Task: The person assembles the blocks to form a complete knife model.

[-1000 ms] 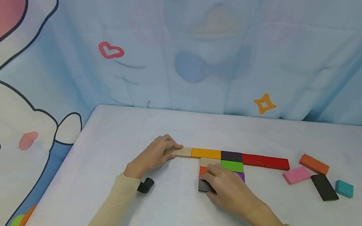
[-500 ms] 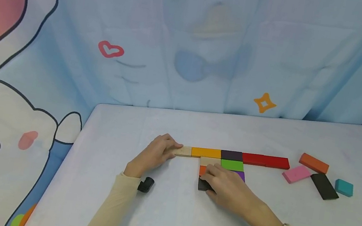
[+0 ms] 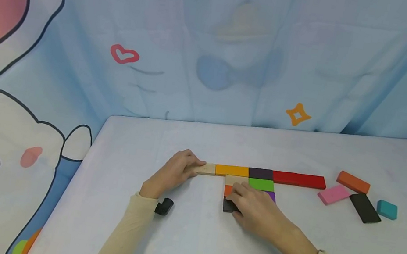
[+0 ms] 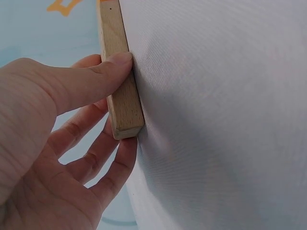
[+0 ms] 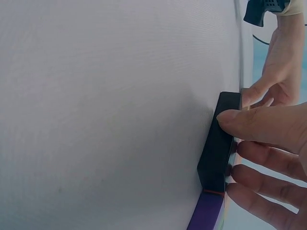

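Observation:
A bare wooden block (image 3: 206, 169) ends the long row of blocks at its left. My left hand (image 3: 176, 171) pinches this block, thumb on the near side and fingers behind, as the left wrist view shows. Below the row, my right hand (image 3: 260, 211) grips a black block (image 5: 218, 139) at the bottom of the shorter stack. Its thumb presses the near face, while the other fingers reach over the far side. A purple block (image 5: 206, 211) abuts the black one. Part of the stack is hidden under the right hand.
The row continues with a yellow block (image 3: 231, 171), a dark block (image 3: 260, 173) and red blocks (image 3: 299, 179). Under it lie a green block (image 3: 261, 184) and an orange-red one (image 3: 227, 191). Loose orange (image 3: 353, 182), pink (image 3: 333, 194), black (image 3: 365, 208) and teal (image 3: 387, 210) blocks lie at right.

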The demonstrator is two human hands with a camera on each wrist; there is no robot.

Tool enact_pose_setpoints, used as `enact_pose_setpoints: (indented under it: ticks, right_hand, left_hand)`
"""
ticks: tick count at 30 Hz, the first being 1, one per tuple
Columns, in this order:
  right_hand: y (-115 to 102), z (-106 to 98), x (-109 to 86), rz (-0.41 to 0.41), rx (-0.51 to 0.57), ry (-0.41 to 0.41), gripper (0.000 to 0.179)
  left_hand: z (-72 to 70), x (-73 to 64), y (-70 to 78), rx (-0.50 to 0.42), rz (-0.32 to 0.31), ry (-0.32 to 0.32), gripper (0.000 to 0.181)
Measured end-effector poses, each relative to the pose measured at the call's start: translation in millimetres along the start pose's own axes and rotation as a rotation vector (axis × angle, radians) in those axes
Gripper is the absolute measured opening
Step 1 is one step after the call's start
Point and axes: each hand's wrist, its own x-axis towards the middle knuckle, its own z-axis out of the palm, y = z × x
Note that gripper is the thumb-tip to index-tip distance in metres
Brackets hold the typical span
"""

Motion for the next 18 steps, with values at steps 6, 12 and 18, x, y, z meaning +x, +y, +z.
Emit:
enact_pose_setpoints:
  ticks: [6,12,18]
  right_hand:
    - [0.3,0.6,0.5,-0.006,0.000,0.004,0.033]
    - [0.5,-2.8,-2.0,0.012,0.004,0.000,0.032]
    - [10.4,-21.9,-16.0,0.097,-0.004,0.058,0.032]
  left_hand:
    - [0.3,0.2,0.4,0.007,-0.011,-0.004,0.039]
    - [0.7,0.5,0.6,0.012,-0.020,-0.011,0.039]
    - [-0.2,0.4,0.2,0.020,-0.007,-0.006,0.038]
